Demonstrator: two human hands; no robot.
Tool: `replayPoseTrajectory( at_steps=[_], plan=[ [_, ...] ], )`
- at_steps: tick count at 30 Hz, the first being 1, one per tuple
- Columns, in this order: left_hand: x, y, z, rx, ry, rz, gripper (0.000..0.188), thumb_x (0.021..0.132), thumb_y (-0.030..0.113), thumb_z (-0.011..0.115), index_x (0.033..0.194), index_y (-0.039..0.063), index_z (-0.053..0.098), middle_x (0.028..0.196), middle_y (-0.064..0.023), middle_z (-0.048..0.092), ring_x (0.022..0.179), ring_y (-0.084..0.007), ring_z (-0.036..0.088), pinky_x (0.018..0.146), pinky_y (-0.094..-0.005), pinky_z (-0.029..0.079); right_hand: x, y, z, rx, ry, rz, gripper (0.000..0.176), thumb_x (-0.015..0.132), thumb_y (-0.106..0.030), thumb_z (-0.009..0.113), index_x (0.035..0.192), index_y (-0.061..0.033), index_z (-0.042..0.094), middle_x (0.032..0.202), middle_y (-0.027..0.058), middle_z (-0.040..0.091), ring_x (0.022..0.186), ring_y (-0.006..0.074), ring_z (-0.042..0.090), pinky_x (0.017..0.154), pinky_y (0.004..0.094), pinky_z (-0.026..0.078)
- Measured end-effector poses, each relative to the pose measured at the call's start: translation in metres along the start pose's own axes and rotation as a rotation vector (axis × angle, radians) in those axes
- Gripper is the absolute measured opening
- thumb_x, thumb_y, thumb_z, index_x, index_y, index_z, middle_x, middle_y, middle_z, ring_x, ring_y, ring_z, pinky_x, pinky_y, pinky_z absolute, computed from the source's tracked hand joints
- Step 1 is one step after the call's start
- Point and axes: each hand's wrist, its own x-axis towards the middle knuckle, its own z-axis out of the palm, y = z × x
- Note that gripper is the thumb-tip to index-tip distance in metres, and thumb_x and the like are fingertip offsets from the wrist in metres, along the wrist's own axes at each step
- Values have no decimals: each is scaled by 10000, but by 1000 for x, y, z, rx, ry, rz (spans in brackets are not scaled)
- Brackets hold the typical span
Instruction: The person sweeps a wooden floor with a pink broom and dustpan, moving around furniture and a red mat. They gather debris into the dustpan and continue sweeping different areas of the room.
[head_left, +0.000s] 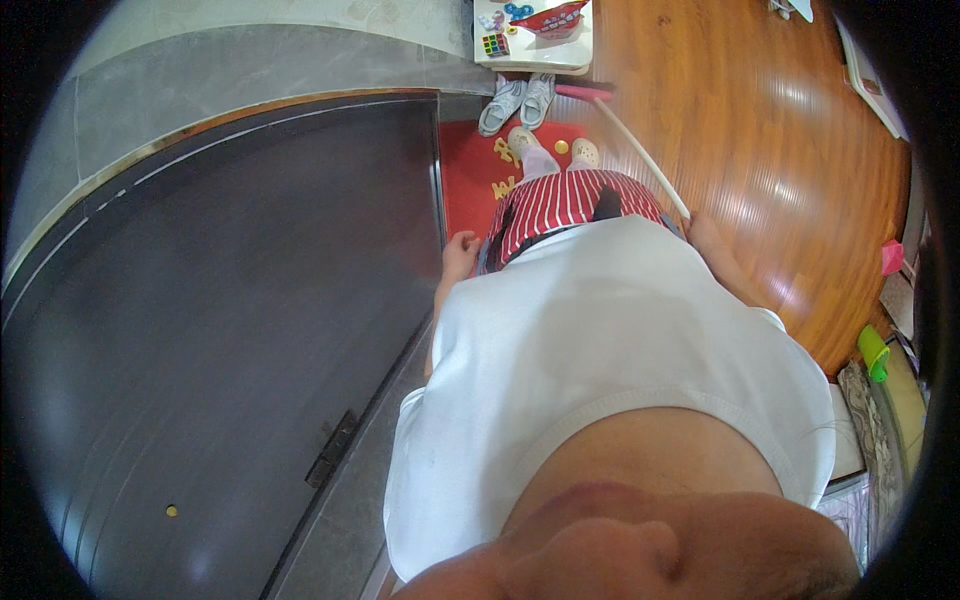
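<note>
My right hand (697, 230) grips the upper end of a broom's white handle (645, 156), beside my right hip. The handle slants away across the floor to the broom's pink head (583, 92), whose dark bristles look blurred. That head lies just right of a pair of grey-white shoes (517, 101). At my left side hangs my left hand (460, 255), its fingers loosely curled and apart, with nothing seen in it. It is near the red-and-white striped garment (555, 210) at my waist and the dark door (247, 300).
Under my cream clogs (585, 154) is a red doormat (465, 169) with gold characters. Ahead stands a small white table (540, 56) bearing a puzzle cube (495, 45) and a red packet (555, 21). Wood flooring (750, 150) extends right, towards a green object (873, 351).
</note>
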Motion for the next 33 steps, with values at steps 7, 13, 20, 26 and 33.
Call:
replayPoseTrajectory(
  at_steps=[7,13,20,26,33],
  plan=[
    [13,-93,20,35,29,-85,249,741,201,639,917,34,584,784,-96,623,725,-192,597,660,-299,464,-27,-47,-20,-85,-106,-22,303,780,-265,515,834,21,599,799,258,583,731,384,586,663,436,459],
    [33,-80,5,-161,-70,-107,234,743,177,638,908,23,579,729,-75,606,661,-150,573,611,-283,464,-57,-68,7,-33,-161,-238,259,751,-212,506,811,20,605,855,266,578,755,381,588,667,423,459],
    [70,-24,-35,-360,-136,-12,195,788,129,588,932,1,558,710,-54,572,661,-112,553,596,-242,453,-59,-57,38,-37,-163,-8,272,764,-226,487,842,9,600,892,263,574,841,375,571,733,414,437],
    [82,-88,-28,-36,-204,136,233,761,169,619,914,2,563,788,-96,599,715,-174,572,665,-293,462,-104,-67,49,164,-40,141,313,803,-245,472,984,-5,557,955,248,572,922,356,553,796,398,419],
    [92,-139,-21,7,-324,-11,227,748,161,625,908,10,568,813,-101,607,733,-184,580,674,-304,468,-104,-35,89,304,53,183,278,786,-195,512,1006,-32,561,947,225,584,902,325,569,775,369,438]
  ],
)
